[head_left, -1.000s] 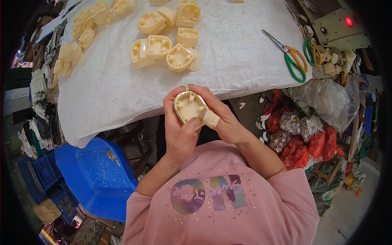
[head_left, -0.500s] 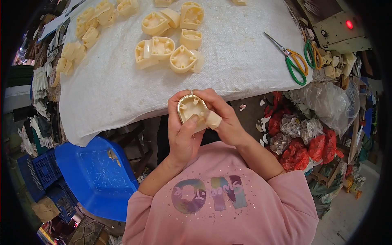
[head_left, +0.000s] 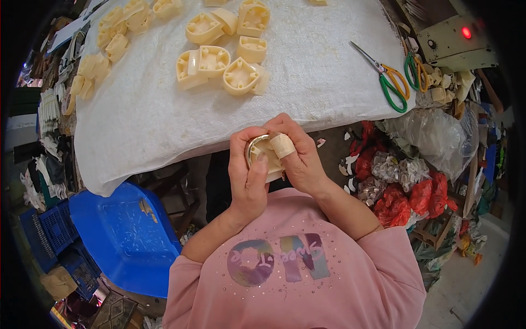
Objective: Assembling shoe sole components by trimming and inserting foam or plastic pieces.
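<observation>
Both hands hold one cream plastic piece [head_left: 274,174], hollow and rounded with a shiny metallic-looking rim, in front of the table edge. My left hand [head_left: 246,175] wraps its left side, thumb pressing inside the hollow. On the far and right side my right hand [head_left: 304,159] grips it, and its thumb wears a pale tape-like wrap [head_left: 282,145] that covers part of the piece. Beyond them on the white cloth [head_left: 148,126] lie several similar cream plastic pieces [head_left: 241,77], most with the hollow side up and small posts inside.
Green-and-orange-handled scissors [head_left: 390,82] lie at the table's right, beside a second pair [head_left: 415,72]. A blue plastic basin [head_left: 123,241] stands at the lower left, near blue crates [head_left: 57,227]. Red plastic bags [head_left: 393,205] and clear plastic [head_left: 438,142] heap up on the right.
My right thumb has moved up and over the piece's far right rim, bending across it. The piece has tilted and shifted slightly right. Both hands keep their hold.
</observation>
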Demonstrator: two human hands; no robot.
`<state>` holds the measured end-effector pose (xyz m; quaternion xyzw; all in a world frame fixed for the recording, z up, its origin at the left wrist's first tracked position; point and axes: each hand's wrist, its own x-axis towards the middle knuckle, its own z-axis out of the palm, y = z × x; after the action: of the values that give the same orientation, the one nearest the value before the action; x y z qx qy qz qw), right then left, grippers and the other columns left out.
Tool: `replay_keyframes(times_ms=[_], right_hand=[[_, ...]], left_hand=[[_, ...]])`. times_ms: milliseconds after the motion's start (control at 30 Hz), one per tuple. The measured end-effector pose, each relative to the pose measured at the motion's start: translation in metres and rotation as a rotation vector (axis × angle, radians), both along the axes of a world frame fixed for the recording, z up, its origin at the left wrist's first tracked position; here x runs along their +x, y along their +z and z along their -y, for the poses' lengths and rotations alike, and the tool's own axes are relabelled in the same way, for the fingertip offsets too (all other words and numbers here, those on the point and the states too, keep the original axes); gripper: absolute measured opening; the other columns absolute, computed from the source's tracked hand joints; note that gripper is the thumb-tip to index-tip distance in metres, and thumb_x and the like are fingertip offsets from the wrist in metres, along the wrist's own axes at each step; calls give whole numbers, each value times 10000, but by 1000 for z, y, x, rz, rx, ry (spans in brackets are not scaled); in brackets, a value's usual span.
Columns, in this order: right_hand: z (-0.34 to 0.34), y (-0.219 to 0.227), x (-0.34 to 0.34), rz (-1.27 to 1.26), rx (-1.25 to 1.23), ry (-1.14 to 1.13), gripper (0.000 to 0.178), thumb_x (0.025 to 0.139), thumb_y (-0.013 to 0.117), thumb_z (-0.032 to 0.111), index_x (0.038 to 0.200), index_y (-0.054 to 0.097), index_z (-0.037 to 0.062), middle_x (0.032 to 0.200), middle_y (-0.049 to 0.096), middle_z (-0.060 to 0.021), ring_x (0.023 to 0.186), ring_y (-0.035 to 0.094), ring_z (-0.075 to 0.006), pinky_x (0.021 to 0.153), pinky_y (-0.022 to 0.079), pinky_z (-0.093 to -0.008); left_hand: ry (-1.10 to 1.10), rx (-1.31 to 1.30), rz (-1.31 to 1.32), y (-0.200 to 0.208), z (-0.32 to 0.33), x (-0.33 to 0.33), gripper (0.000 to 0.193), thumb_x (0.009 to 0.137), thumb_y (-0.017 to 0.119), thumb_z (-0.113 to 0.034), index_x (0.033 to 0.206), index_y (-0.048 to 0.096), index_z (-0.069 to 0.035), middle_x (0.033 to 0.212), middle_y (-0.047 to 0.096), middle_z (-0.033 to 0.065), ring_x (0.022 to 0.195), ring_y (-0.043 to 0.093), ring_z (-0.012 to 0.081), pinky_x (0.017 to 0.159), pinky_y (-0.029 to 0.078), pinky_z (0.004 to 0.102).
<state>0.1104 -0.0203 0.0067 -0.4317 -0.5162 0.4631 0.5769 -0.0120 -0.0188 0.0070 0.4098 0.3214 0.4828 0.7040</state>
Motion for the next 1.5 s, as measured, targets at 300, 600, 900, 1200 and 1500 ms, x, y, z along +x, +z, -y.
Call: replay_keyframes(times_ms=[300, 600, 900, 1200, 1500], right_hand=[[-4, 5, 10, -273, -328, 175, 472, 992, 358, 424, 1239, 492, 44, 910, 515, 0, 696, 458, -54, 571, 408, -202], [-3, 3, 15, -314, -273, 111, 456, 984, 431, 349, 1286, 451, 8, 1012, 558, -56, 867, 546, -116, 804, 472, -273], [-7, 3, 25, 18, -62, 166, 388, 913, 550, 160, 1275, 481, 40, 1179, 520, -101, 949, 564, -162, 836, 453, -299], [-13, 17, 36, 322, 65, 206, 355, 830, 633, 90, 1180, 576, 69, 1100, 587, -101, 985, 584, -220, 810, 492, -335], [-14, 39, 42, 502, 80, 327, 305, 763, 684, 82, 1063, 629, 87, 986, 581, -99, 908, 594, -260, 756, 506, -341]], left_hand=[[-118, -330, 450, 6, -19, -4, 511, 963, 241, -518, 1231, 400, -113, 1076, 531, 102, 904, 546, 224, 742, 459, 352], [-123, -418, 627, 11, -25, -14, 562, 970, 168, -527, 1334, 354, -142, 1121, 531, 155, 937, 546, 292, 772, 454, 402], [-88, -521, 704, 18, -27, -14, 530, 975, 207, -514, 1320, 335, -133, 1114, 533, 192, 956, 555, 309, 810, 457, 411], [-19, -554, 595, 11, -24, -14, 431, 997, 254, -412, 1279, 387, -114, 1088, 547, 142, 961, 559, 248, 829, 459, 389], [14, -551, 370, 24, -17, -6, 339, 991, 334, -349, 1168, 452, -85, 1032, 568, 83, 888, 579, 184, 732, 492, 333]])
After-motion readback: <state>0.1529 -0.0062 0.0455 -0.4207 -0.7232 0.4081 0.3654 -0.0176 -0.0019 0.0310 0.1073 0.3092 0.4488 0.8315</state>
